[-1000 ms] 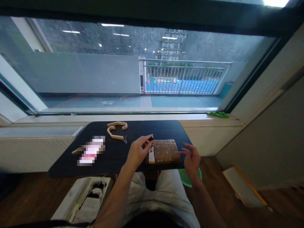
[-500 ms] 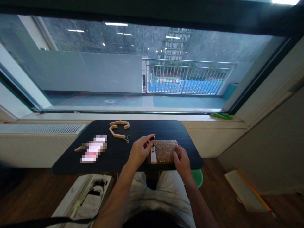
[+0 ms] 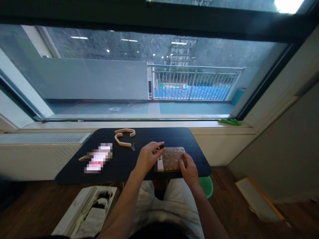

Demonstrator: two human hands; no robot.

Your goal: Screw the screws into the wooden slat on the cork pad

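Observation:
A brown, speckled, shiny block point(image 3: 171, 159) lies on the dark table in front of me. Across its left end runs a pale wooden strip point(image 3: 160, 164). At the strip's far end, my left hand point(image 3: 149, 156) pinches a small black piece point(image 3: 161, 146), whose kind is too small to make out. My right hand point(image 3: 189, 166) grips the block's right edge, thumb on the near side of the fingers. Pale curved wooden pieces point(image 3: 122, 144) lie beyond my left hand, beside a few small dark metal parts point(image 3: 133, 146).
A pixelated flat item point(image 3: 98, 158) and a wooden stick point(image 3: 83, 158) lie on the table's point(image 3: 72, 174) left. Below stand an open white box point(image 3: 92, 212) at left and a green bucket point(image 3: 206, 186) at right. The windowsill behind holds a green item point(image 3: 229, 122).
My left fingertips have shifted slightly over the strip's far end, and the black piece now shows above them. My right hand keeps its hold. The view has tilted up a little.

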